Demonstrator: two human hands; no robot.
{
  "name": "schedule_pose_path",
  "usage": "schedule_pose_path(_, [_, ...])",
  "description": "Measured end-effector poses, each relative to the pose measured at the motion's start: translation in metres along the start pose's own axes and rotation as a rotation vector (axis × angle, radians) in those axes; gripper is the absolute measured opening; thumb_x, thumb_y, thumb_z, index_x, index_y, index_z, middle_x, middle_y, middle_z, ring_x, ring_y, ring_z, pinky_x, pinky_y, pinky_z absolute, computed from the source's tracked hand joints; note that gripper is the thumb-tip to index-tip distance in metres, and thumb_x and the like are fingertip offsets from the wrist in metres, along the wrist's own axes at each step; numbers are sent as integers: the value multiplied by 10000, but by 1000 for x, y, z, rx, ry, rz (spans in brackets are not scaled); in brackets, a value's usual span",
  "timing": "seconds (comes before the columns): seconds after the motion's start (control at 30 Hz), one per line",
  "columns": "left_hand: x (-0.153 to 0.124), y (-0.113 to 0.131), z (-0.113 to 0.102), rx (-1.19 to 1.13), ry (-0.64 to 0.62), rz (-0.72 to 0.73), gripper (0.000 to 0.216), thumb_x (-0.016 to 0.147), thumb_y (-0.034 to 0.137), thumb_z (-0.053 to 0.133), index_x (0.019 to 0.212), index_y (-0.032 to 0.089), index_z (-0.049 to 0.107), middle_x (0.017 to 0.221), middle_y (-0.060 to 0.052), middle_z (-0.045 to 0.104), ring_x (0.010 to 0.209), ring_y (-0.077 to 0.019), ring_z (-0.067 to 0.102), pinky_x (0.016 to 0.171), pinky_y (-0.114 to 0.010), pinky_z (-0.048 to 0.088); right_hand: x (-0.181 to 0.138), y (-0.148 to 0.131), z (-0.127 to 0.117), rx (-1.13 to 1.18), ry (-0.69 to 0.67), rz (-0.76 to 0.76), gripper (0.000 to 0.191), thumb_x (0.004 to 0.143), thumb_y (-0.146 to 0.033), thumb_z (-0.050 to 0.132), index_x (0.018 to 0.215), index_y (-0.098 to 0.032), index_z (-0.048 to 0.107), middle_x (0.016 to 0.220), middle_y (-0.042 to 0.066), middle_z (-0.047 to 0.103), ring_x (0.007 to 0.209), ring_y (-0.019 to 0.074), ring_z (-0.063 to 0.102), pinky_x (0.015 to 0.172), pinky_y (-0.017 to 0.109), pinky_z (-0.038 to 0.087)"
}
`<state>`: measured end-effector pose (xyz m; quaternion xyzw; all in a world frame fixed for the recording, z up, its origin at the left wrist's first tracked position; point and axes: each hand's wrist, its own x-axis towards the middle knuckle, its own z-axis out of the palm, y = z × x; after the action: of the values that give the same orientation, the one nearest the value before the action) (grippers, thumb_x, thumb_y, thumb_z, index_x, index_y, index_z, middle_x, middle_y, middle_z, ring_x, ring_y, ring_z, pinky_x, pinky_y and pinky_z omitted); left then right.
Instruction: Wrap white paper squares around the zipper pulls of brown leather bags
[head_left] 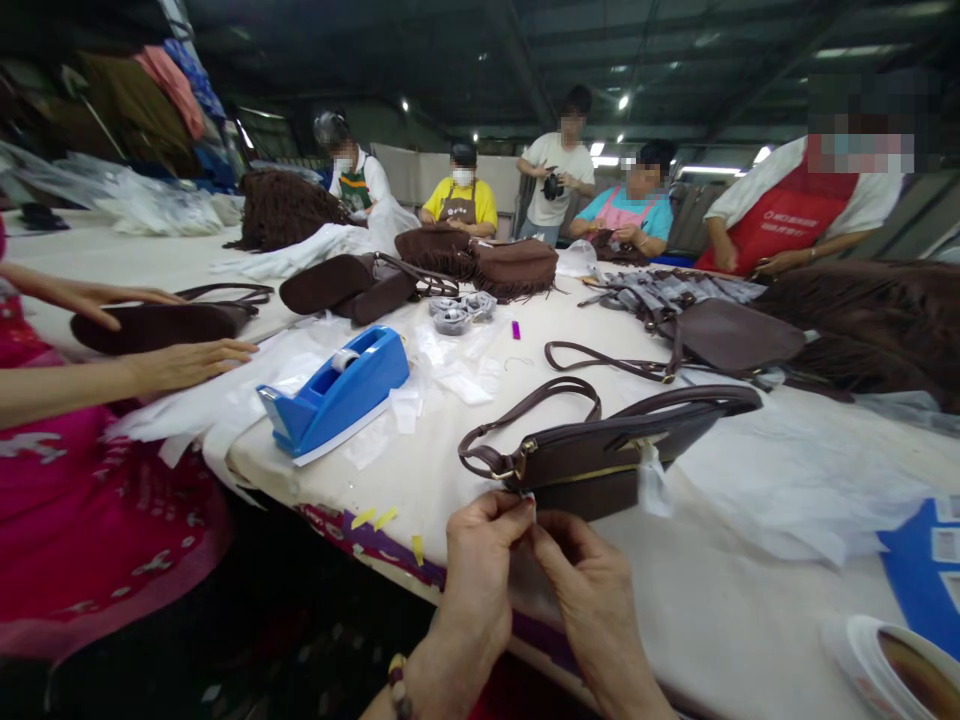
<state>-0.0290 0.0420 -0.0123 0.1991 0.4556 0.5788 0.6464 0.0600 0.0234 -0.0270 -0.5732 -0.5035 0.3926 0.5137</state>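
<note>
A dark brown handbag with gold zips lies on its side at the table's near edge. Its looped strap trails to the left. Just below the bag's left corner, my left hand pinches a small white piece, too small to name. My right hand is closed at the same spot, thumb and finger pressed together against that piece. White wrapping hangs from the zip pull on the bag's front. Whether my fingertips touch the bag is hard to make out.
To the left stands a blue tape dispenser. Yellow tape strips stick to the table edge. A cup of brown liquid stands at near right, by white sheeting. A co-worker's hands rest by another bag.
</note>
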Motion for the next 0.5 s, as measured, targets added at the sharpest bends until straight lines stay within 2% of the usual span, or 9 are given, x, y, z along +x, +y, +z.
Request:
schedule_pose_path(0.1, [-3,-3,0,-23,-8,-7,178,547,238,752,634,109,666,567,-8,602,553,-90,509,549,-193,382,1,0,3,3,50,5,247,712,-389,613,688,-148,659,638,43,672,587,178,600,545,247,485])
schedule_pose_path(0.23, [-7,-9,-2,-61,-36,-14,210,560,263,758,673,101,686,614,-26,637,592,-96,544,579,-181,423,0,1,10,-22,108,-43,215,737,-354,589,724,-152,660,637,36,676,579,170,609,552,241,492])
schedule_pose_path(0.37, [-11,-11,0,-99,55,-36,201,483,185,780,644,117,680,580,-6,632,609,-114,583,575,-169,464,-10,0,18,-109,172,-191,202,783,-271,501,787,-162,672,690,48,696,620,170,636,595,247,505])
schedule_pose_path(0.43, [-10,-10,3,-91,107,-70,148,502,121,741,634,128,675,575,-1,630,583,-115,587,530,-165,474,-16,0,10,-205,154,-312,230,788,-231,457,803,-166,678,710,58,696,635,177,641,588,254,502])
schedule_pose_path(0.5, [-5,-8,4,-82,133,-105,69,559,85,671,594,143,656,571,1,627,538,-113,576,482,-175,485,-22,-1,-16,-310,219,-470,226,790,-210,455,837,-171,672,710,57,682,623,175,625,567,260,491])
